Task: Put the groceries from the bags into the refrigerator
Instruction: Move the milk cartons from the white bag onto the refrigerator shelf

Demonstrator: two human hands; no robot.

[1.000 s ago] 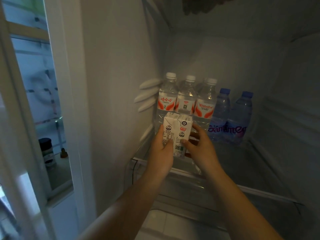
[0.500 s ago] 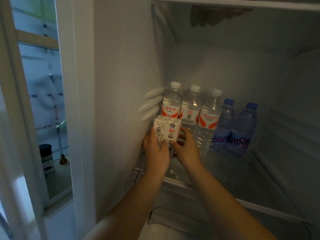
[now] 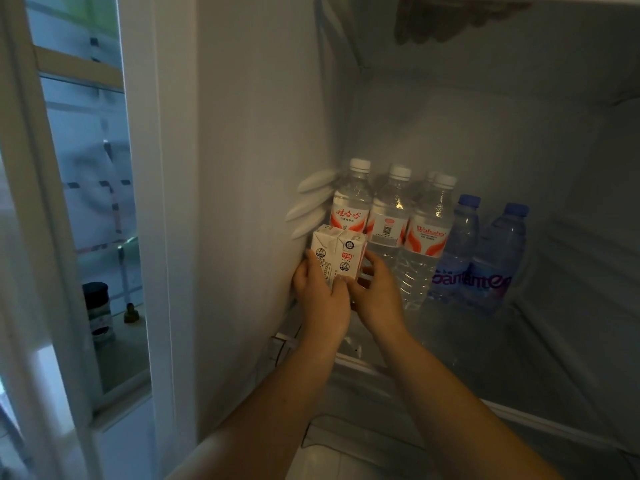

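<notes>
A pack of small white milk cartons with red and black print is upright at the left side of the refrigerator's glass shelf, close to the left inner wall. My left hand grips its left side and my right hand grips its right side and lower front. Whether the pack rests on the shelf is hidden by my hands. Directly behind it stand clear water bottles with red labels.
Two blue-capped bottles stand at the shelf's back, right of the red-labelled ones. White shelf ribs stick out of the left wall. A drawer lid lies below the shelf. Outside, left of the fridge wall, a dark jar stands on a sill.
Both hands have carried the milk pack leftward and deeper into the fridge, from the shelf's front middle to beside the left wall. The bottles have not moved.
</notes>
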